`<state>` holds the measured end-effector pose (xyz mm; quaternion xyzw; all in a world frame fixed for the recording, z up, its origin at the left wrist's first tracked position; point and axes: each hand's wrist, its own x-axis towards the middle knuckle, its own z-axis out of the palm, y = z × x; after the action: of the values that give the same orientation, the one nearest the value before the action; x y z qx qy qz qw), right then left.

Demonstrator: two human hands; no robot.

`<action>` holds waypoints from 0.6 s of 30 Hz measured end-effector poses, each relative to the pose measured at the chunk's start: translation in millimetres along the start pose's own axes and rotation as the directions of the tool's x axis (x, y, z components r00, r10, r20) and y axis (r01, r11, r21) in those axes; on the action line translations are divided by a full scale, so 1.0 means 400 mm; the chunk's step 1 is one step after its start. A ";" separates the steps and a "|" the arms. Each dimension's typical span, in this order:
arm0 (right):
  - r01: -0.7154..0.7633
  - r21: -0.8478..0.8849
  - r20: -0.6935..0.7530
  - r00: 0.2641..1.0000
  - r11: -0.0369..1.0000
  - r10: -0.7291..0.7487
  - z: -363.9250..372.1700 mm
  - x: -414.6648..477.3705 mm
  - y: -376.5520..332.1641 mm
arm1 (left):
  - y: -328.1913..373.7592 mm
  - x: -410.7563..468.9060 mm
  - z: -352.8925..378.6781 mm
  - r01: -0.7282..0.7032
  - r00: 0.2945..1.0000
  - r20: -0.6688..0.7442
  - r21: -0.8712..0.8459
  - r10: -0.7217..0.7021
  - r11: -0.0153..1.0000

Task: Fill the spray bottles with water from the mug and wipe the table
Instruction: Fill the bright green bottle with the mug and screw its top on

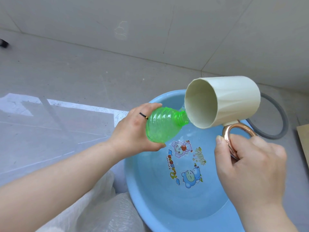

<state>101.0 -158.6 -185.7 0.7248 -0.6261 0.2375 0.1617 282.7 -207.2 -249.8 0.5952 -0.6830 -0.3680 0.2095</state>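
A person's left hand (pixel 133 129) and right hand (pixel 250 168) are both bare, as are the left forearm (pixel 58 178) and the right wrist (pixel 274 213). The only thing worn in view is a thin black ring (pixel 143 115) on a finger of the left hand: a cord-like band carrying one small gold-coloured bead. The right thumbnail (pixel 219 138) is cut short and looks pale and natural.

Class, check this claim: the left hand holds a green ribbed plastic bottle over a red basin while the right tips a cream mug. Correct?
No: the head view shows a light blue plastic basin, not red. The rest holds.
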 end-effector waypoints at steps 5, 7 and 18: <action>-0.014 0.000 -0.007 1.000 1.000 0.014 0.003 -0.005 -0.002 | -0.001 0.000 0.000 0.003 1.000 -0.001 -0.003 -0.003 1.000; -0.019 -0.002 -0.009 1.000 1.000 0.019 0.003 -0.008 -0.001 | -0.001 0.001 -0.001 0.009 1.000 -0.004 -0.014 -0.009 1.000; -0.024 0.002 -0.017 1.000 1.000 0.024 0.011 -0.016 -0.001 | -0.002 0.004 -0.002 0.016 1.000 0.004 -0.010 -0.016 1.000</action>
<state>101.5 -155.6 -192.9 0.7155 -0.6330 0.2461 0.1635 283.3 -208.9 -250.1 0.5989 -0.6765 -0.3745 0.2082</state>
